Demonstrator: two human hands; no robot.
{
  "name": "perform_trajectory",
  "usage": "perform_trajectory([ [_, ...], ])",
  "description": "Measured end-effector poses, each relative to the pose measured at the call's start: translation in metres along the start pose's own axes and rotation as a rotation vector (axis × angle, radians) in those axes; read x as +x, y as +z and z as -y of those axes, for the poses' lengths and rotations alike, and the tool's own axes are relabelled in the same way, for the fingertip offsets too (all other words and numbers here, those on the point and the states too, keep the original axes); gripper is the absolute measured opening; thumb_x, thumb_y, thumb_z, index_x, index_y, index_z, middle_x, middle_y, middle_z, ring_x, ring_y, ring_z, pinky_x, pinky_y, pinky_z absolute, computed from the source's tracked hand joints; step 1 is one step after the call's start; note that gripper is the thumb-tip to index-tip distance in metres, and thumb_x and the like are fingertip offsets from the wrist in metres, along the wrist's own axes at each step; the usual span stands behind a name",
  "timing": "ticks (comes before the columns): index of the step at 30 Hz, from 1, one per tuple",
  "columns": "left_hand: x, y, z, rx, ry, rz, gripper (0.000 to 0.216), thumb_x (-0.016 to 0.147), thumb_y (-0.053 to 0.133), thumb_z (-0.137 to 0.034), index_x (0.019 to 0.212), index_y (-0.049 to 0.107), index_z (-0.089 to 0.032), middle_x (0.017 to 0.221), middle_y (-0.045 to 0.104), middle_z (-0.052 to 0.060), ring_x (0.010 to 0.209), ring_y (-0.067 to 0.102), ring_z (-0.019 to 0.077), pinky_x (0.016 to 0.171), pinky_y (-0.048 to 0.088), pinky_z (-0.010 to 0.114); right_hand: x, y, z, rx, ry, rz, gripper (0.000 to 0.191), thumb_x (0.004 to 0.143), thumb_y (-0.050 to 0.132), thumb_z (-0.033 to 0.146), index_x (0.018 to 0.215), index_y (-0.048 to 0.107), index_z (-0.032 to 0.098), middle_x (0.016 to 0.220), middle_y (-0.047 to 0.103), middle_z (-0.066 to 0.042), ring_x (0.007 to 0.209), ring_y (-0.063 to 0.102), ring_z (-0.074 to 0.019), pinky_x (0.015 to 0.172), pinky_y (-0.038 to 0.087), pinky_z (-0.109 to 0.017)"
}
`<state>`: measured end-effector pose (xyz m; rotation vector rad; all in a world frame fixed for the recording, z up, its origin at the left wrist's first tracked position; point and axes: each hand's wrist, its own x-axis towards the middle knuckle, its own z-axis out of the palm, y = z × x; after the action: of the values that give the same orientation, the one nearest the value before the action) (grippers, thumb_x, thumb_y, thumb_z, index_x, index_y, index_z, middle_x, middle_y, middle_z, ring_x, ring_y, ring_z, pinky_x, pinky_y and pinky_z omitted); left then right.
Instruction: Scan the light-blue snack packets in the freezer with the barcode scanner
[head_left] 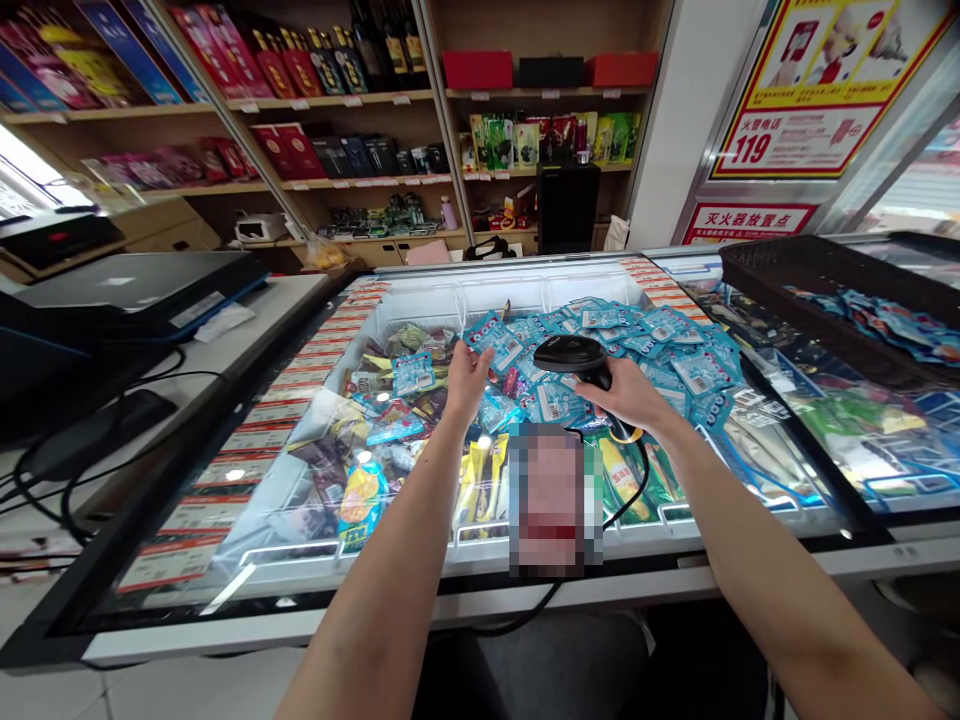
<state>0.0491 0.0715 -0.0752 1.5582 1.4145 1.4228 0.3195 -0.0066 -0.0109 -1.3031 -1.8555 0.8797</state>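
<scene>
My right hand [628, 396] is closed round the grip of a black handheld barcode scanner [576, 358], whose head points left over a pile of blue ice-cream packets [660, 345] in an open chest freezer [300, 610]. A black cable [634, 490] hangs from the scanner toward me. My left hand [469, 378] reaches into the freezer, its fingers touching a blue packet [496, 340] at the pile's left edge. Whether it grips the packet I cannot make out.
Mixed colourful ice-cream wrappers [360, 490] fill the freezer's left half. A black wire basket [825, 275] holding more blue packets sits on the glass lid at right. A counter with a black till device [127, 290] and cables lies at left. Shelves [337, 100] of boxed goods stand behind.
</scene>
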Motion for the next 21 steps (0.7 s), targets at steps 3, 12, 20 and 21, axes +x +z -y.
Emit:
perform_trajectory([
  [3,0.001,0.000,0.001,0.023,-0.008,0.001,0.025,0.092,0.055,-0.043,0.101,0.045,-0.022,0.069,0.052,-0.005,0.051,0.058,0.0125,0.054,0.039,0.025,0.001,0.000,0.000,0.011,0.014,0.010,0.020,0.079,0.067,0.039,0.081,0.063,0.020,0.049,0.060,0.001,0.045,0.059,-0.0186,0.050,0.043,-0.028],
  [12,0.003,0.000,0.007,0.035,0.016,0.017,0.026,0.091,0.056,-0.044,0.094,0.042,-0.022,0.063,0.046,-0.006,0.050,0.057,0.0130,0.052,0.036,0.025,0.011,0.001,0.002,0.121,0.063,0.029,0.013,0.075,0.070,0.031,0.079,0.064,0.020,0.051,0.061,-0.001,0.051,0.062,-0.0214,0.052,0.049,-0.031],
  [20,0.004,0.001,0.010,-0.065,0.018,-0.014,0.031,0.088,0.062,-0.047,0.096,0.044,-0.023,0.070,0.048,-0.005,0.053,0.054,0.0109,0.054,0.038,0.025,0.027,0.005,0.005,0.148,-0.029,0.121,0.012,0.079,0.064,0.031,0.078,0.060,0.019,0.055,0.062,0.001,0.046,0.062,-0.0177,0.052,0.049,-0.029],
  [21,0.004,0.000,0.011,-0.070,0.020,-0.015,0.031,0.088,0.062,-0.047,0.095,0.044,-0.023,0.069,0.047,-0.005,0.053,0.054,0.0109,0.053,0.038,0.025,0.029,0.006,0.004,0.160,-0.036,0.122,0.013,0.079,0.064,0.031,0.078,0.059,0.019,0.057,0.062,0.001,0.046,0.061,-0.0174,0.051,0.049,-0.029],
])
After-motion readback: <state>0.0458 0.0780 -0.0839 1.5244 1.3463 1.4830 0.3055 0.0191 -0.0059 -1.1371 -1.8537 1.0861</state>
